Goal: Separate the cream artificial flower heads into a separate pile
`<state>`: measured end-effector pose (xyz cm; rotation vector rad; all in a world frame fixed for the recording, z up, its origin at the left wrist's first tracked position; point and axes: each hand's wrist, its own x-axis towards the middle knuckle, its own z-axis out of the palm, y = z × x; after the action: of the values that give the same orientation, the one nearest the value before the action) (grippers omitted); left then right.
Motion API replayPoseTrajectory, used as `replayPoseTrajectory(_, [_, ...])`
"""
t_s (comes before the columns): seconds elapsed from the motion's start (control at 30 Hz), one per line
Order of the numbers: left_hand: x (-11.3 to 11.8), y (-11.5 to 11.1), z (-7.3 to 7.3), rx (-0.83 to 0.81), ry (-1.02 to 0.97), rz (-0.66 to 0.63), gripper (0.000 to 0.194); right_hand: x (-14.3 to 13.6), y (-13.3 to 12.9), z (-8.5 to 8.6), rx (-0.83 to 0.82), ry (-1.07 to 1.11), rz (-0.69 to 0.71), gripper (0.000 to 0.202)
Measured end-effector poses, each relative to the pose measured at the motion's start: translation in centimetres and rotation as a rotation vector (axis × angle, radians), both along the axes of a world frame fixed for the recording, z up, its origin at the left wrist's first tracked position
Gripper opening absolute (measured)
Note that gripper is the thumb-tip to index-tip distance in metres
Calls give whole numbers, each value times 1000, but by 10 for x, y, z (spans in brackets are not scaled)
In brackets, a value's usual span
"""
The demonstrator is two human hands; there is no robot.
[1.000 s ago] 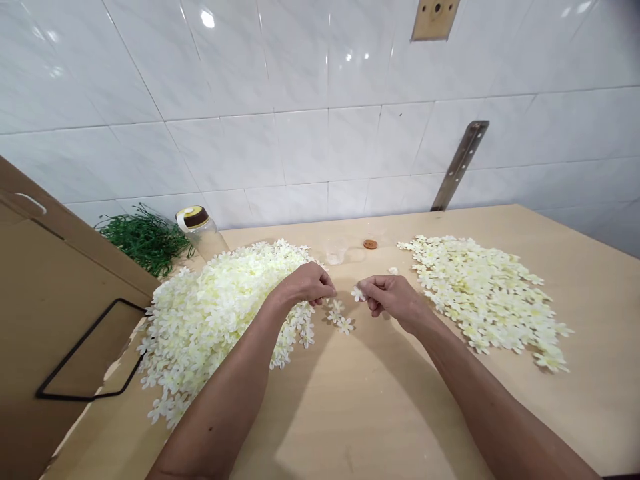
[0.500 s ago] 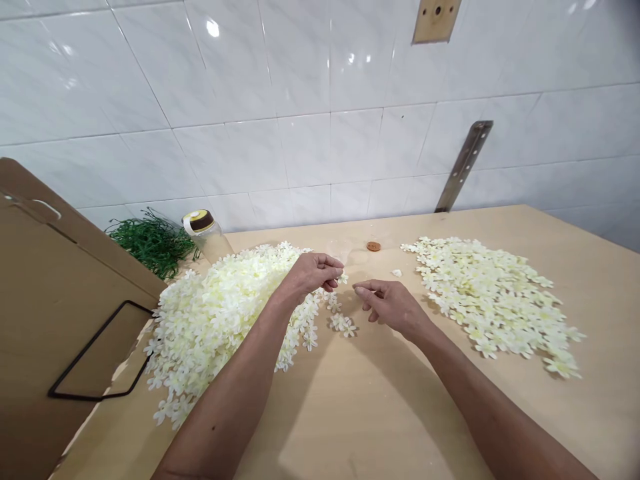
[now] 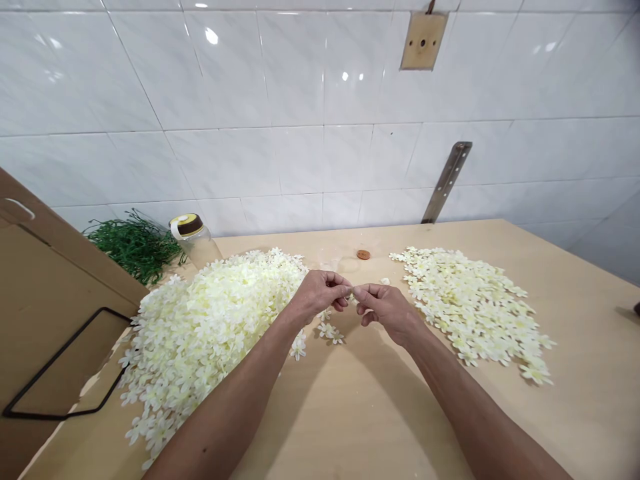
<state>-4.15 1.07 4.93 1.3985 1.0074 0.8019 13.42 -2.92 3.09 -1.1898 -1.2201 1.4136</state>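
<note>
My left hand (image 3: 324, 292) and my right hand (image 3: 384, 308) meet fingertip to fingertip over the table. Both are closed in a pinch on one small white artificial flower (image 3: 353, 299), mostly hidden by the fingers. A large heap of loose cream-white artificial flowers (image 3: 215, 320) lies to the left, partly behind my left forearm. A few stray flowers (image 3: 330, 332) rest on the tabletop just below my hands. On the right, past my right hand, a flatter spread of the same flowers (image 3: 470, 300) covers part of the wood.
A cardboard box (image 3: 60, 280) with a black wire frame (image 3: 55, 363) stands at the left edge. Behind the heap are green plastic stems (image 3: 137, 247) and a bottle (image 3: 197, 243) with a brown-yellow lid. A small brown oval object (image 3: 363, 254) lies near the tiled wall (image 3: 295, 160).
My hands have come together; the right one has moved up to the flower held by the left and now pinches it too. The view has tilted up slightly.
</note>
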Motion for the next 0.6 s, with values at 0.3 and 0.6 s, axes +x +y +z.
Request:
replayPoseTrajectory(0.3, [-3,0,9,17,-43,64,18,8,5,-5,-73,55,25,42])
replayPoseTrajectory(0.6, [-6,5,4,-110,30,-6,35,5,4,-6,5,32,0,43])
